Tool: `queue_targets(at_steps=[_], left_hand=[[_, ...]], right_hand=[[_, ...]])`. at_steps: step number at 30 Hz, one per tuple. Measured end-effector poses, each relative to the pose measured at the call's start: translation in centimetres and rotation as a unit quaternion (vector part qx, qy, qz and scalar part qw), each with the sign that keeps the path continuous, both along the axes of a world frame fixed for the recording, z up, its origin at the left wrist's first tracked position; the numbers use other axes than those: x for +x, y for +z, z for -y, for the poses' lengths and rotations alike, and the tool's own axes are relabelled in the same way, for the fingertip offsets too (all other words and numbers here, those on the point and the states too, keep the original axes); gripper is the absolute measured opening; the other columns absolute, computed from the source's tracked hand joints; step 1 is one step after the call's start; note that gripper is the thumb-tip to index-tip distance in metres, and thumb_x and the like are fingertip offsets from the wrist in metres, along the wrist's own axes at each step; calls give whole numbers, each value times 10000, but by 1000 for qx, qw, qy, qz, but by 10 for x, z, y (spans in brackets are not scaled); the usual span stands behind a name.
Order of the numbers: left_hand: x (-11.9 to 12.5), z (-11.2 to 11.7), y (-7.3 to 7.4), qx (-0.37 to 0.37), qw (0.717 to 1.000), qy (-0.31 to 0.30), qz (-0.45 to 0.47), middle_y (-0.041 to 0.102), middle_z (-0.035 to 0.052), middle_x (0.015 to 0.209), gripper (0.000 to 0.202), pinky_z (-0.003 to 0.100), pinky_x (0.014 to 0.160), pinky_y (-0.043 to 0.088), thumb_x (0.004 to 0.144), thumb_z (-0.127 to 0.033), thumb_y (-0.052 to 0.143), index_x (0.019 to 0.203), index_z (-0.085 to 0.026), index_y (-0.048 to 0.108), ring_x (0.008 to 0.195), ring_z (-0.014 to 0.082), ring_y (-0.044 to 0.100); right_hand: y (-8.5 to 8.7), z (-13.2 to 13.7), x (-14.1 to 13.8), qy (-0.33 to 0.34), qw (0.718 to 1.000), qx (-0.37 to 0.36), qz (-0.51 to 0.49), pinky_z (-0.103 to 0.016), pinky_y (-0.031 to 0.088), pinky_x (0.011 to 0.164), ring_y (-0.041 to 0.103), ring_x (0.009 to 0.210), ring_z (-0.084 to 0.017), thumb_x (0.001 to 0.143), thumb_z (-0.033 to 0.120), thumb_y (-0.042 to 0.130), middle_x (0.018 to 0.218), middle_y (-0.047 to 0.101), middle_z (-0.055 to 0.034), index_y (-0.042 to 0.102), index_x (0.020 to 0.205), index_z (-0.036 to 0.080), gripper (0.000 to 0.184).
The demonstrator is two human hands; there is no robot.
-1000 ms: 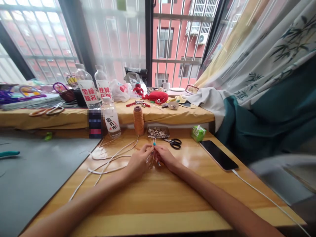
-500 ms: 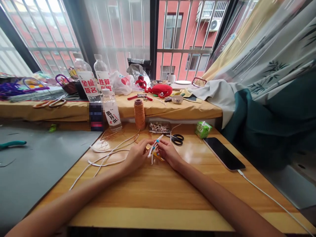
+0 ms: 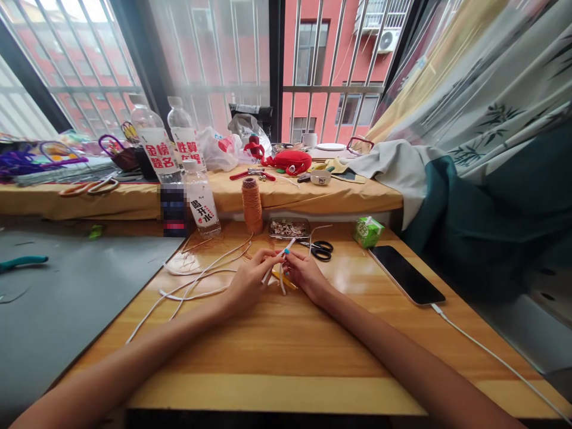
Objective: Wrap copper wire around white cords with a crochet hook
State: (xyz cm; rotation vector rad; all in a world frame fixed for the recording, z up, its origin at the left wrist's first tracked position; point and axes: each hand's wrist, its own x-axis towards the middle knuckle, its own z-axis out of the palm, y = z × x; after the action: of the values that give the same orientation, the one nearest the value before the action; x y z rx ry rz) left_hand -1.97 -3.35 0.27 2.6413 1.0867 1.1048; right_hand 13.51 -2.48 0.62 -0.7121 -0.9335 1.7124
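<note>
Both hands meet over the middle of the wooden table, with white cord [image 3: 282, 285] pinched between them. My left hand [image 3: 254, 279] has its thumb and fingers closed on the cord. From the other side my right hand [image 3: 306, 275], with blue-painted nails, is closed on it too. One cord end points up and away; other ends hang below the fingers. Just beneath lies a yellow stick-like tool [image 3: 286, 280], partly hidden by the hands. A longer white cord [image 3: 196, 285] lies in loose loops left of my left hand.
Behind the hands stand an orange thread spool [image 3: 252, 206], a tray of small pieces [image 3: 288, 227] and black scissors [image 3: 320, 250]. To the right are a green drink carton [image 3: 367, 232] and a charging phone [image 3: 406, 275]. A water bottle [image 3: 202, 199] and grey mat [image 3: 89, 298] are left.
The cord pieces have turned between my fingers; one end now hangs lower in front. My left fingers have shifted up against the right ones, showing more of the yellow tool.
</note>
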Motion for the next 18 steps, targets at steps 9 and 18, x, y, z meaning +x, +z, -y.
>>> queue_targets(at_steps=[9,18], left_hand=[[0,5,4,23,995,45,-91,467,68,1120,519,275,737,466,681,-19,393,1161,-210,434,913,161,526],[2,5,0,71,991,11,-115,483,71,1084,326,260,675,449,759,-81,391,1021,-212,535,755,128,536]], right_hand=[[-1,-1,0,-45,999,9,-2,-173,318,481,398,503,-50,552,297,697,573,513,28,648,689,153,205],[-1,0,-2,-13,1000,22,14,-194,309,522,398,510,-51,587,328,681,537,498,38,634,671,136,215]])
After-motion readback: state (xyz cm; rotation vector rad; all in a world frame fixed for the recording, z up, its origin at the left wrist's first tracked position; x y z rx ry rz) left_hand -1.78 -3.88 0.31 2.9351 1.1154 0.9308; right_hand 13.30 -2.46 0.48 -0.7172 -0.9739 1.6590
